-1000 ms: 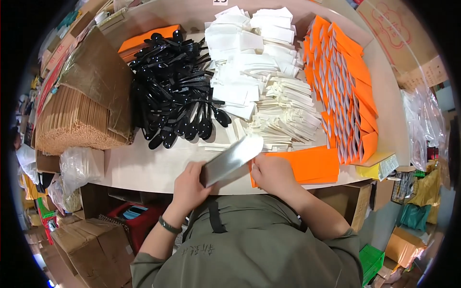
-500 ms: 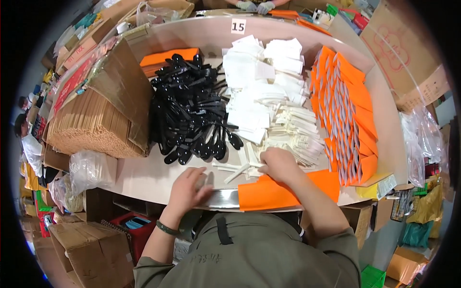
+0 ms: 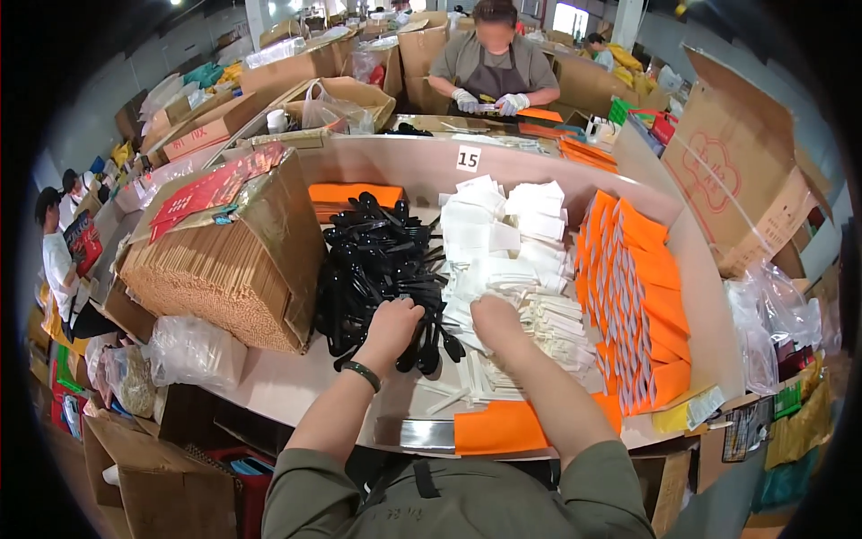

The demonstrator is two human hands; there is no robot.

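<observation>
My left hand (image 3: 393,329) is curled closed at the near right part of a heap of black plastic spoons (image 3: 373,260). Whatever its fingers hold is hidden. Beside it, my right hand (image 3: 498,323) is also closed, at the near edge of the folded white napkins (image 3: 480,238) and next to a pile of slim white paper packets (image 3: 552,328). Its fingertips face away, so I cannot make out what is in them. Beneath my right forearm, a flat orange pouch (image 3: 498,431) lies at the table's front edge, beside a shiny metal strip (image 3: 413,434).
Overlapping orange pouches (image 3: 633,305) line the table's right side. An open carton packed with thin brown sticks (image 3: 211,278) stands at left, with a clear plastic bag (image 3: 189,346) by it. Beyond the table's raised back edge (image 3: 404,153), a gloved co-worker (image 3: 494,72) handles something.
Both hands have moved forward from the front edge, the left to the black spoons, the right to the napkins. Both have closed up. The view has tilted up, bringing the co-worker into sight.
</observation>
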